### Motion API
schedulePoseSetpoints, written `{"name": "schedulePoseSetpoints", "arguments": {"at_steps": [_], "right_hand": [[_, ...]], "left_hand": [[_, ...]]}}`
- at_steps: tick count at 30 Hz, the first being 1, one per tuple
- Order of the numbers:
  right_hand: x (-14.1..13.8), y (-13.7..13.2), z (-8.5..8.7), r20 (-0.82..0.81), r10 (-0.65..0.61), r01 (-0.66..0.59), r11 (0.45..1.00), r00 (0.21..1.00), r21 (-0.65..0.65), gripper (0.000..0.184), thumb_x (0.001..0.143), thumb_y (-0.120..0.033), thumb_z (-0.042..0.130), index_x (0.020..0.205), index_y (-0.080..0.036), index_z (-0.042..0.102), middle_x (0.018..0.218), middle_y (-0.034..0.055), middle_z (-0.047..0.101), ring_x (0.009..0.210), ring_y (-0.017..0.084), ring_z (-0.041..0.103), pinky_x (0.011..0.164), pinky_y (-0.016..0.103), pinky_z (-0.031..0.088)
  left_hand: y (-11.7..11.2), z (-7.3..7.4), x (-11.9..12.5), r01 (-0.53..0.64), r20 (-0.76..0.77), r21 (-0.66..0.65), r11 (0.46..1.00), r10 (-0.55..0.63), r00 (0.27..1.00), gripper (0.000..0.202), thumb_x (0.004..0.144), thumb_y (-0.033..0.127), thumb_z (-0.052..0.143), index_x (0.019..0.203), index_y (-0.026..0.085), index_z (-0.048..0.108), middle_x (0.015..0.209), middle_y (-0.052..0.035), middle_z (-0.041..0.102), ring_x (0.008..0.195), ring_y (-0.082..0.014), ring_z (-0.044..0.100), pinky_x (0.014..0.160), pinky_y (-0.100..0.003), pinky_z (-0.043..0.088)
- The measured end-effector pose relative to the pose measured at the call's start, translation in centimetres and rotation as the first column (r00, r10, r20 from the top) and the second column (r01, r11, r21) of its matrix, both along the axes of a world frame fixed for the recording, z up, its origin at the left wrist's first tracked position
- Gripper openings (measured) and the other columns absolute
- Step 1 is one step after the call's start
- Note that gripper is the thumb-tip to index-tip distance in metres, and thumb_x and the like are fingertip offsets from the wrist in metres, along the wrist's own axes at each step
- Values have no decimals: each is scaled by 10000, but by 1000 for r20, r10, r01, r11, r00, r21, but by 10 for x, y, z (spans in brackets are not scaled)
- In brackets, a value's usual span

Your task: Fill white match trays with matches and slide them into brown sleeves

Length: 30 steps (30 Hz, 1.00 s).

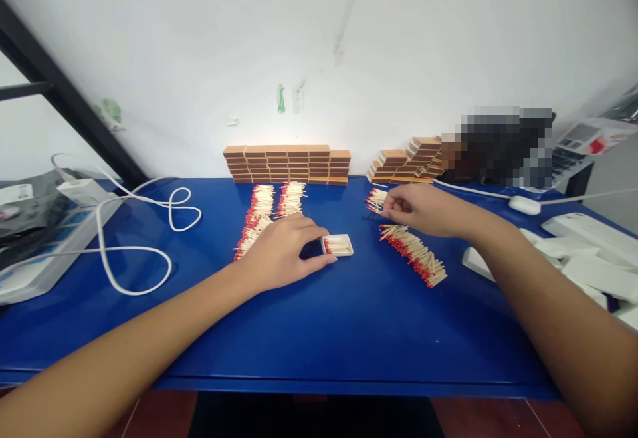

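White matchbox tray [339, 239], partly filled, sits clasped in the left hand [283, 248]; the right hand [423, 211], fingertips together, touches far-right matches [376, 199], with match rows [262, 204] left and right unboxed.

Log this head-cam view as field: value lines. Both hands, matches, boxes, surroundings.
left hand: holds white tray by its left end
white tray: on blue table; matches inside, red heads leftward
right hand: fingertips at small match pile; grip unclear
left match rows: two, partly hidden by left hand
right match row: slanting, nearer than small match pile
boxes: left box stack, stepped right box stack, by wall
far right: white box-like pieces
far left: looped white cable
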State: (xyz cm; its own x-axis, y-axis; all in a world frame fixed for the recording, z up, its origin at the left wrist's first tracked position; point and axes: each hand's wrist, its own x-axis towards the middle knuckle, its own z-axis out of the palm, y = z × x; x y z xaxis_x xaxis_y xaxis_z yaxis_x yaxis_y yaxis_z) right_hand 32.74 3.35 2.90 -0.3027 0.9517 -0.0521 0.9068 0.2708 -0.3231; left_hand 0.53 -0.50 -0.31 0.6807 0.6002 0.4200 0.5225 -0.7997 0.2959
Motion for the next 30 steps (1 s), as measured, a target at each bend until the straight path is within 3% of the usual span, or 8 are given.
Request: {"name": "schedulePoseSetpoints", "arguments": {"at_steps": [11, 17, 23, 27, 30], "right_hand": [[-15, -7, 5, -105, 85, -93, 993, 991, -76, 292, 942, -493, 619, 850, -225, 690, 870, 82, 750, 755, 231, 657, 693, 342, 452], [-9, 5, -7, -146, 132, -121, 989, 980, 81, 364, 945, -550, 591, 1073, -234, 718, 851, 52, 685, 735, 211, 593, 689, 332, 423], [-19, 7, -14, -115, 141, -136, 990, 983, 45, 248, 952, -433, 552, 865, -220, 644, 827, 63, 660, 740, 209, 566, 704, 333, 405], [-21, 1, -11, -78, 124, -125, 992, 989, -7, 199, 970, -379, 513, 878, -228, 603, 853, 71, 670, 745, 218, 569, 695, 339, 406], [-22, -5, -5, -92, 116, -117, 993, 989, -10, 253, 991, -450, 512, 894, -234, 598, 890, 83, 684, 756, 228, 578, 690, 350, 411]], "left_hand": [[0, 0, 0, -4, -10, -1, 1000, 4, 1000, 338, 981, 450, 744, 1212, 204, 722, 1066, -73, 747, 1008, -271, 699, 863, -425, 568], [-1, -1, 0, -12, -18, 3, 1000, 12, 1000, 337, 979, 457, 744, 1209, 212, 730, 1049, -76, 750, 1002, -274, 703, 847, -421, 572], [0, 0, 0, -4, -16, -12, 1000, 4, 1000, 344, 980, 459, 743, 1216, 208, 725, 1059, -66, 749, 1002, -266, 701, 878, -422, 569], [0, 1, -1, -6, -18, -16, 1000, 5, 1000, 346, 978, 454, 746, 1218, 206, 723, 1060, -67, 747, 1009, -269, 700, 872, -421, 569], [0, 0, -1, -12, -20, -14, 1000, 11, 1000, 347, 979, 458, 743, 1217, 206, 724, 1053, -70, 747, 1002, -269, 702, 865, -421, 570]]}}
